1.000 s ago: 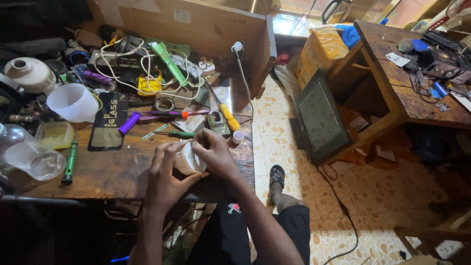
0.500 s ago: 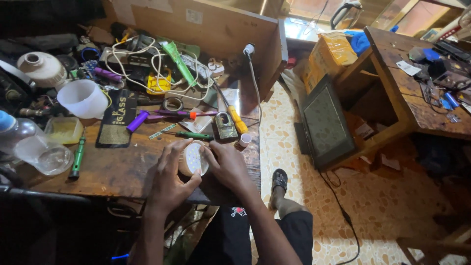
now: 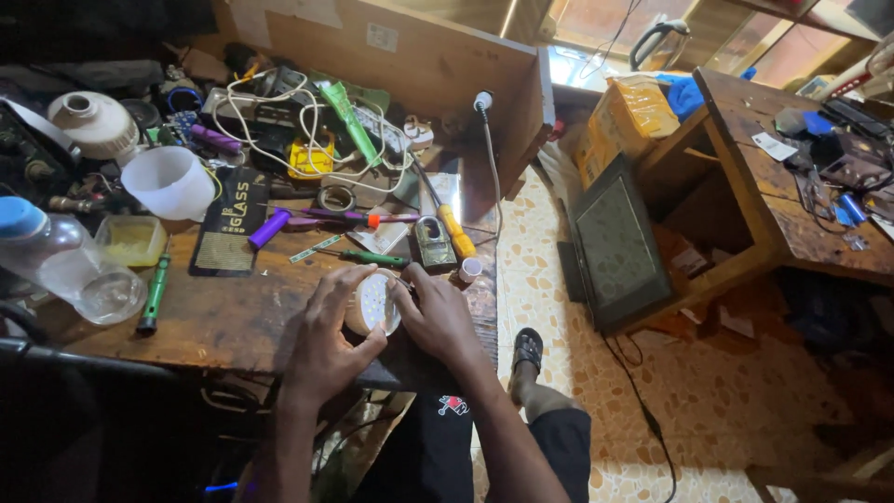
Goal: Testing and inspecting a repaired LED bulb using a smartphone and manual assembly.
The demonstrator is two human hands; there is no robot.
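Since a second ago we have drawn the round white lamp (image 3: pixel 374 304) nearer along the desk (image 3: pixel 223 317), left hand (image 3: pixel 328 343) and right hand (image 3: pixel 440 319) both clamped around it.

1. A dark, worn wooden desk (image 3: pixel 233 317) fills the left half of the frame.
2. On it at far left lies a clear plastic bottle with a blue cap (image 3: pixel 56 265).
3. Beside the bottle sits a small yellow plastic tub (image 3: pixel 132 239).
4. A white plastic cup (image 3: pixel 169 182) stands above the tub.
5. A yellow-handled screwdriver (image 3: pixel 453 228) lies at centre.
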